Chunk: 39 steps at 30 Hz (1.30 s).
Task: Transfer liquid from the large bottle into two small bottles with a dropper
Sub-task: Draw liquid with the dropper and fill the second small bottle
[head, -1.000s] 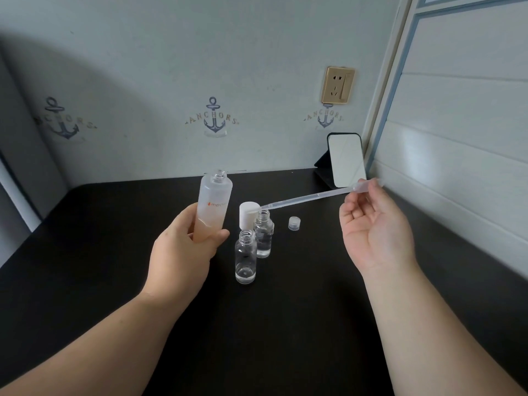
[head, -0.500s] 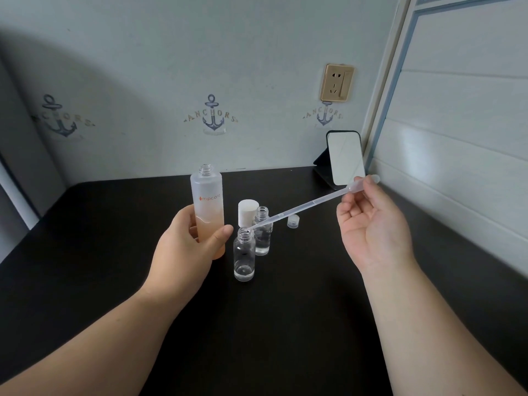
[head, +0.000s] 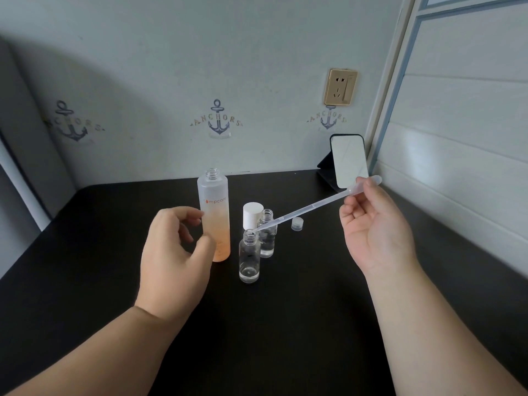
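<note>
A: Which step is this?
B: Filling. The right hand [head: 374, 224] pinches the dropper [head: 308, 208], tip at the near small bottle [head: 249, 257]'s mouth; I'd say a squeeze comes next. The left hand [head: 174, 252], loosely curled, holds nothing beside the large bottle [head: 214, 215].
A: Count?
B: One large bottle, two small bottles [head: 267, 234], one dropper, two caps [head: 252, 214], all on the table [head: 285, 324].

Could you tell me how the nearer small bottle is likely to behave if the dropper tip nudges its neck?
The nearer small bottle looks tall and narrow with only a little liquid at the bottom, so it is probably light and apt to tip. Neither hand steadies it. Clear and round, it might roll if knocked over, perhaps into the second small bottle close behind.
</note>
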Each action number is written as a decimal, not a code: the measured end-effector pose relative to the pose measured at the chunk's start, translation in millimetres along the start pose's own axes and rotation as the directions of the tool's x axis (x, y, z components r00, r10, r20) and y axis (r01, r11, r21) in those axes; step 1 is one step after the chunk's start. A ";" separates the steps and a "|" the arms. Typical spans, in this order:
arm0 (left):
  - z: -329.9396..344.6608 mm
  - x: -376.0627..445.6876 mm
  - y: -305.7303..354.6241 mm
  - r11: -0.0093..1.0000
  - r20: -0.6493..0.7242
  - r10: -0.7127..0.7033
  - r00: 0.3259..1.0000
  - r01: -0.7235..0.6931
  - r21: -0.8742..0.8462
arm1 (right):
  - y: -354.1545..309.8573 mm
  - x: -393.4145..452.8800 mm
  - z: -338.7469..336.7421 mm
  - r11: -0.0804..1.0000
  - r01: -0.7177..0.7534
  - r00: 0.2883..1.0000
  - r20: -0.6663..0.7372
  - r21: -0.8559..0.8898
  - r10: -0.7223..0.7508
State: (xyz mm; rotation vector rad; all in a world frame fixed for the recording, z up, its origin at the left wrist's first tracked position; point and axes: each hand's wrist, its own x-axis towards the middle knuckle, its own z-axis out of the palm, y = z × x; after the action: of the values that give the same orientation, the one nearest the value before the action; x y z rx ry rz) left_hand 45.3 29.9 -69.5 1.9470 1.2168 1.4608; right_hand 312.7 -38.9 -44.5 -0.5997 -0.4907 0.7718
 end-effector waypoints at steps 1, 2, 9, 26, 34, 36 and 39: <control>-0.3 -1.9 1.5 1.000 0.030 0.028 0.999 -0.028 -0.003 | -0.1 -0.2 0.2 1.000 0.002 1.000 0.002 -0.003 -0.002; -0.4 -3.9 2.7 0.998 0.066 0.056 0.996 -0.055 -0.010 | -0.2 -0.7 0.1 1.000 0.006 1.000 0.005 -0.008 -0.006; 7.8 -5.4 4.3 0.996 0.450 0.030 0.892 -0.064 0.060 | -0.9 -1.5 1.1 0.999 0.025 1.000 0.018 -0.029 -0.025; 14.7 0.4 3.7 0.979 0.548 0.145 0.824 -0.200 0.040 | -3.9 1.4 -1.3 0.999 0.031 0.999 -0.017 -0.014 -0.032; 14.8 1.1 0.2 0.973 0.544 0.181 0.819 -0.229 0.022 | -5.3 1.1 1.2 1.000 0.026 0.999 -0.047 -0.011 -0.026; 14.9 1.1 -0.4 0.972 0.542 0.186 0.819 -0.235 0.022 | -5.5 0.9 1.1 1.000 0.022 0.999 -0.045 -0.011 -0.023; 14.6 1.0 0.2 0.971 0.538 0.192 0.821 -0.239 0.019 | -6.0 0.7 0.5 1.000 0.014 0.998 -0.054 -0.001 -0.014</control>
State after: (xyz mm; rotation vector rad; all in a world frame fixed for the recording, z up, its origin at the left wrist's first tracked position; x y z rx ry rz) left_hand 58.8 33.1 -74.1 2.3951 0.8314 0.8560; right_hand 315.8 -41.6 -40.1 -0.6154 -0.4453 0.7406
